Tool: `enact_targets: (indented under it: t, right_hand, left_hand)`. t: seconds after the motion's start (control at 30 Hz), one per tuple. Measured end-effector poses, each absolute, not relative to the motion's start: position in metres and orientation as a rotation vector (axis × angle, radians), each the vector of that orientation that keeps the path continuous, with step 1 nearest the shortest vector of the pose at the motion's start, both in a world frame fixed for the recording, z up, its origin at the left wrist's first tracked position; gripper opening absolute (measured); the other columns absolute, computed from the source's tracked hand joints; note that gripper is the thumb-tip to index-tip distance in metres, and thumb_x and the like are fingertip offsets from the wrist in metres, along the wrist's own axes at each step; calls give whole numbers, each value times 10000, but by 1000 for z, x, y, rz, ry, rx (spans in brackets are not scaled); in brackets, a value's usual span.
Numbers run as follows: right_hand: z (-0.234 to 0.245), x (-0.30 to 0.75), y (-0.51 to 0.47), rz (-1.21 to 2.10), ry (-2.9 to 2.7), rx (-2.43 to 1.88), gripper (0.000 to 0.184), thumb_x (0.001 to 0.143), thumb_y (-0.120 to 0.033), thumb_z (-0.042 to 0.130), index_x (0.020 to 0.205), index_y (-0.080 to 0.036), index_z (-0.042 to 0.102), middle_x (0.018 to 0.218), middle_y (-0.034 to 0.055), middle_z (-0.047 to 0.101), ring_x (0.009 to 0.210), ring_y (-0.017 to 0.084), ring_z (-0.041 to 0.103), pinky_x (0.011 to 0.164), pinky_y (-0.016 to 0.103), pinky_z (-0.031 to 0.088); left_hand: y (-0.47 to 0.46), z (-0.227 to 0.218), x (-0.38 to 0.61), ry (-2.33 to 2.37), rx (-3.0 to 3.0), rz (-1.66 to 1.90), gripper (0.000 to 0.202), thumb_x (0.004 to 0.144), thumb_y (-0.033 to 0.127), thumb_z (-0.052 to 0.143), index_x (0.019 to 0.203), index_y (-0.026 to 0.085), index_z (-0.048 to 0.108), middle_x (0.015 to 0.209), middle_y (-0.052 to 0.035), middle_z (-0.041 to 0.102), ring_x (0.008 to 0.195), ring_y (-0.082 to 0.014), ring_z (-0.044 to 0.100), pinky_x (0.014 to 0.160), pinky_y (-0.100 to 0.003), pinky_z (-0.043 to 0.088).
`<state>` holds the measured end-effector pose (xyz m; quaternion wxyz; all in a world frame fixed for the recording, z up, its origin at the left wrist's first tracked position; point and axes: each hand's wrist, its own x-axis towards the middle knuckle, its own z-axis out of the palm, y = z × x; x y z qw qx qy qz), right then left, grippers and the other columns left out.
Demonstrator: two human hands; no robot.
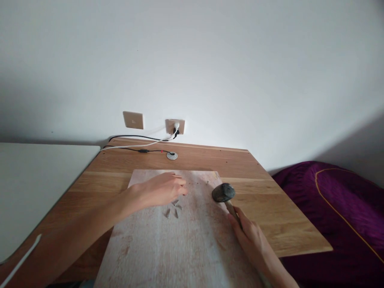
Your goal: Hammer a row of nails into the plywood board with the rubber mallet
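Note:
A pale, worn wooden board [186, 248] lies on a wooden desk [270, 208]. My right hand [252, 238] is wrapped round the wooden handle of a hammer [223, 193], whose dark head rests near the board's far right corner. My left hand [163, 190] reaches over the board's far part, fingers bunched together just above several loose nails [174, 210] lying on the board. Whether the fingers pinch a nail is hidden. A small nail [207, 183] stands near the board's far edge.
Behind the desk, a wall socket [175, 126] holds plugs, with white and black cables [135, 145] running across the desk's back. A round metal grommet [172, 156] sits there. A white surface [39, 184] adjoins on the left, purple bedding [336, 208] on the right.

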<state>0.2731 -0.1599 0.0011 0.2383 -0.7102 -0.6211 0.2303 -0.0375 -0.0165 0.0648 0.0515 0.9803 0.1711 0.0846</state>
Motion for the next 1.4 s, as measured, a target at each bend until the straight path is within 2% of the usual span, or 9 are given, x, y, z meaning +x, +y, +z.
enact_targets:
  t: [0.23,0.43,0.7,0.93,1.07,1.23,1.4]
  right_hand:
    - [2,271,-162,621,-1674,-1914,465,1019,-529,381,1251,-221,640,1069,151,813,1062,359,773,866,427,591]
    - [0,272,-162,603,-1679,-1936,489,1019,-556,373,1266,-220,628,1120,165,804,1104,362,760,885,429,587]
    - [2,271,-161,632,-1661,-1946,471,1012,-552,365,1232,-220,617,1068,154,812,1061,359,775,863,420,583]
    - [9,269,-161,663,-1677,-1900,443,1039,-525,367,1225,-226,634,1001,125,815,982,343,788,776,371,566]
    - [10,268,-162,636,-1672,-1899,427,1035,-509,384,1201,-223,653,976,119,814,960,335,793,761,353,569]
    - [6,269,-163,636,-1682,-1911,449,1043,-504,361,1228,-209,645,1011,131,813,982,332,790,769,360,571]
    - [4,272,-162,635,-1706,-1886,436,1051,-499,352,1233,-207,620,1006,134,805,966,329,790,768,360,560]
  left_hand:
    - [-39,61,-41,513,3011,194,214,813,-3,710,804,206,666,847,-5,697,824,-195,653,783,-318,445]
    - [-33,49,-38,534,2973,157,181,799,33,724,810,206,675,825,-10,695,820,-204,663,817,-328,463]
    - [-21,47,-34,576,2828,128,175,819,23,655,793,194,685,798,0,673,756,-169,659,706,-286,437]
    - [-9,57,-36,618,2813,114,263,815,10,653,944,225,731,912,4,690,847,-174,674,731,-271,432]
    - [-12,53,-33,571,2961,113,160,841,43,686,854,201,702,893,-7,664,832,-180,658,751,-291,443]
    - [-17,46,-24,535,3058,110,130,825,42,699,798,166,671,888,-44,674,834,-208,662,787,-331,469]
    - [-5,43,-17,595,2856,151,130,785,52,681,785,181,664,804,-20,693,757,-182,648,698,-294,441]
